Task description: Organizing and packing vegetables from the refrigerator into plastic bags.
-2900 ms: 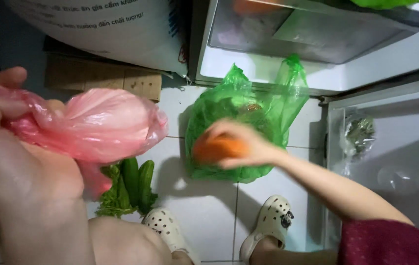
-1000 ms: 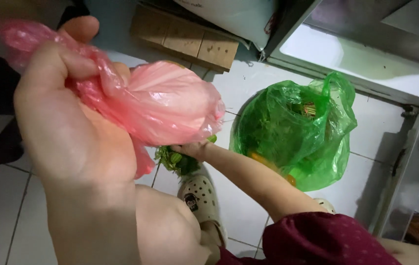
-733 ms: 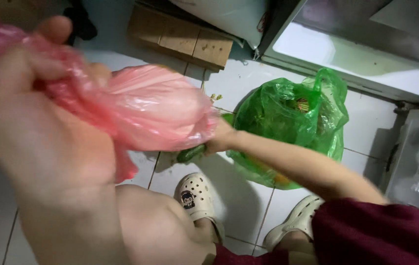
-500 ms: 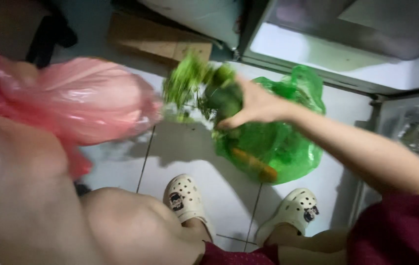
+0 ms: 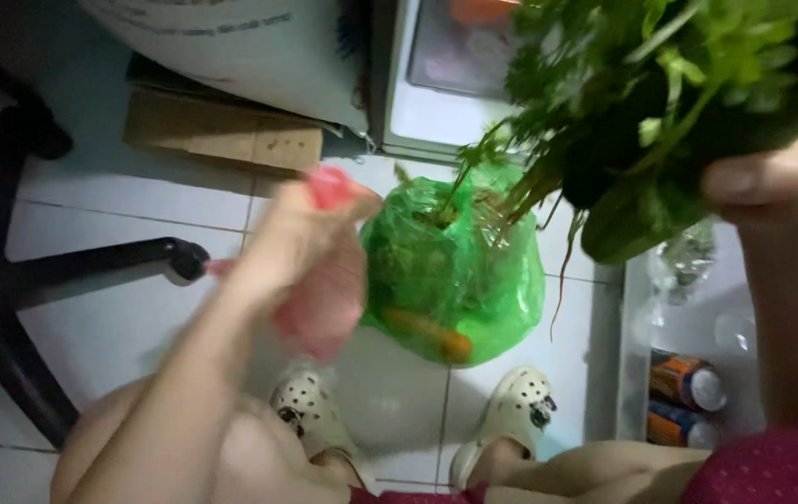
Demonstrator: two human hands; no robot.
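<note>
Right hand (image 5: 782, 182) clamped on leafy greens (image 5: 642, 84) above green bag (image 5: 455, 271); left hand (image 5: 296, 238) gripping pink bag (image 5: 324, 289). Loose stems likely to drop.

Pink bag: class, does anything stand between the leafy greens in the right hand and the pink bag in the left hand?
Nothing visible does. The right hand holds the leafy greens up high at the right; the left hand grips the pink bag lower left. Only open air lies between them, with the green bag on the floor below.
</note>
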